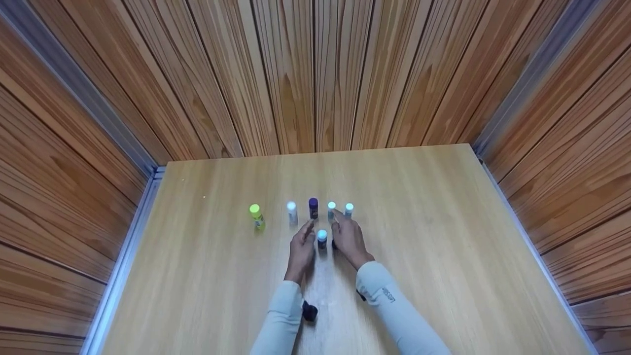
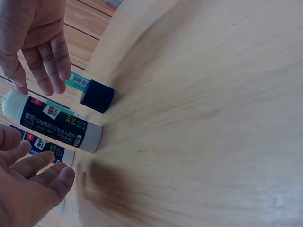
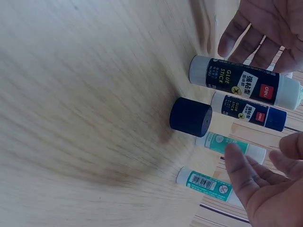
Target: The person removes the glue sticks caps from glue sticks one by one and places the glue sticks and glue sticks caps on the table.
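**Two open hands flank a glue stick near the middle of the table**

Near the middle of the wooden table (image 1: 419,236) we see both hands lying low over the surface, forearms in pale sleeves coming in from the near edge. Our left hand (image 1: 301,249) has its fingers straight and relaxed, holding nothing, its fingertips just left of a dark-labelled glue stick with a white cap (image 1: 322,238). Our right hand (image 1: 349,238) is likewise spread wide and empty, its index finger stretched toward the far row. The stick stands upright between the two hands; whether either hand touches it, we cannot tell.

Behind the hands, toward the far edge, a row of sticks stands upright: a yellow-green one (image 1: 256,216) set apart at the left, then a white-capped one (image 1: 292,211), a dark purple-capped one (image 1: 313,207), and two teal-labelled ones (image 1: 332,209) (image 1: 349,209).

A small black cap (image 3: 190,117) sits on the table just beside the right hand; in the head view it is mostly hidden under that hand.

Both wrist views are tilted and blurred with motion, so the labels are only partly readable, and the fingers are cut off at the frame edges.
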Demonstrator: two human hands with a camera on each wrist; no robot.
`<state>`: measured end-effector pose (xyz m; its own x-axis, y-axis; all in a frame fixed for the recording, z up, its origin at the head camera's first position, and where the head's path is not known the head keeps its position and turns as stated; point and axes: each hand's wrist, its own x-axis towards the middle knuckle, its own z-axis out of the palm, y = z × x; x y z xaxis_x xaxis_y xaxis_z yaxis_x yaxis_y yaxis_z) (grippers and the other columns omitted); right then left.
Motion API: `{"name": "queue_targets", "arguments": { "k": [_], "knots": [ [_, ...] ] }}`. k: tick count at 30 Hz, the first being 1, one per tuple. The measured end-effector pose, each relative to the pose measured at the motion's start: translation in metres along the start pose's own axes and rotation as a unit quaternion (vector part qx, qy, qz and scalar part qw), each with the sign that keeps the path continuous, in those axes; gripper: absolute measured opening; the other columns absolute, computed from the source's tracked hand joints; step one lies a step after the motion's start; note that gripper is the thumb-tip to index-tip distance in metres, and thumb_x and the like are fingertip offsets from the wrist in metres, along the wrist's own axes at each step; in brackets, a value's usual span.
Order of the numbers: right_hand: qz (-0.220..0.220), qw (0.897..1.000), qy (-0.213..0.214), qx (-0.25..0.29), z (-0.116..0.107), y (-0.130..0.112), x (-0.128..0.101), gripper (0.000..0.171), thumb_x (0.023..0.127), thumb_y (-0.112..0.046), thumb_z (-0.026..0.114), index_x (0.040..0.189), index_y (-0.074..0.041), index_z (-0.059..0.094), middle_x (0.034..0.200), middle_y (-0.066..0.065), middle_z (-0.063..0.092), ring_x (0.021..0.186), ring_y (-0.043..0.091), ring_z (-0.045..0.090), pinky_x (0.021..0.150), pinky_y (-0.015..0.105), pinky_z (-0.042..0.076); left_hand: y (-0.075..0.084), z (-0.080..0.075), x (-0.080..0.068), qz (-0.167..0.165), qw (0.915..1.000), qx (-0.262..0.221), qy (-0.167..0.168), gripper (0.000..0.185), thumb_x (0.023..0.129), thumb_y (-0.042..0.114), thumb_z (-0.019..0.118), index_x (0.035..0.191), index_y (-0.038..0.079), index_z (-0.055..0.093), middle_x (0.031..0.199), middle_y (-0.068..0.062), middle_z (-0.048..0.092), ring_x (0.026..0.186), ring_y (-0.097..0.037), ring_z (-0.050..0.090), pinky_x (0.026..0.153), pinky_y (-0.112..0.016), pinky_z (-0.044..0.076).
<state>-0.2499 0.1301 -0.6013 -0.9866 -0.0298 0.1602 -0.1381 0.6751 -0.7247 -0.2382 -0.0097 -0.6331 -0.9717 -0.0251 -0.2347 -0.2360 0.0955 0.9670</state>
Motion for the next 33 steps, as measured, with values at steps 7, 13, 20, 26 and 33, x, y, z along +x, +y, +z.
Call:
{"name": "queue_targets", "arguments": {
  "k": [7,13,20,26,33],
  "knots": [
    [-0.024,0.999,-0.01,-0.037,0.004,0.001,0.002,0.042,0.099,-0.013,0.05,0.138,0.001,0.048,0.132,0.024,0.055,0.124,0.038,0.049,0.102,0.049,0.041,-0.007,0.0,-0.001,0.034,0.9992,0.007,0.018,0.044,0.097,-0.001,0.042,0.138,0.01,0.052,0.141,-0.007,0.05,0.13,-0.026,0.046,0.108,-0.042,0.035],
    [0.014,0.999,0.023,-0.028,0.008,-0.002,0.002,0.037,0.097,-0.019,0.055,0.13,-0.001,0.055,0.124,0.018,0.06,0.119,0.033,0.054,0.1,0.044,0.043,-0.007,0.0,0.001,0.029,0.9991,0.013,0.027,0.039,0.097,0.0,0.044,0.134,0.004,0.055,0.137,-0.014,0.054,0.128,-0.028,0.048,0.107,-0.042,0.036],
    [0.048,0.996,0.062,-0.032,0.011,-0.011,0.008,0.041,0.094,-0.012,0.059,0.131,0.005,0.052,0.121,0.021,0.06,0.109,0.033,0.06,0.094,0.042,0.049,-0.005,0.0,0.007,-0.004,0.9999,-0.006,0.009,0.036,0.1,0.011,0.043,0.133,0.009,0.056,0.137,-0.007,0.055,0.129,-0.024,0.048,0.109,-0.044,0.034],
    [0.046,0.996,0.052,-0.063,0.014,-0.014,0.018,0.05,0.095,-0.007,0.057,0.139,0.009,0.041,0.13,0.026,0.055,0.113,0.037,0.058,0.094,0.042,0.049,-0.008,0.001,0.012,-0.016,0.9994,-0.03,-0.006,0.036,0.102,0.013,0.041,0.134,0.012,0.056,0.139,-0.005,0.054,0.131,-0.024,0.045,0.111,-0.044,0.03],
    [0.042,0.993,0.027,-0.11,0.014,-0.012,0.027,0.045,0.097,-0.006,0.055,0.139,0.001,0.045,0.12,0.02,0.062,0.107,0.031,0.062,0.091,0.038,0.051,-0.012,0.003,0.013,0.009,0.999,-0.038,-0.023,0.038,0.101,0.005,0.038,0.134,0.011,0.056,0.135,-0.004,0.057,0.13,-0.021,0.047,0.11,-0.042,0.033]
  ]
}}
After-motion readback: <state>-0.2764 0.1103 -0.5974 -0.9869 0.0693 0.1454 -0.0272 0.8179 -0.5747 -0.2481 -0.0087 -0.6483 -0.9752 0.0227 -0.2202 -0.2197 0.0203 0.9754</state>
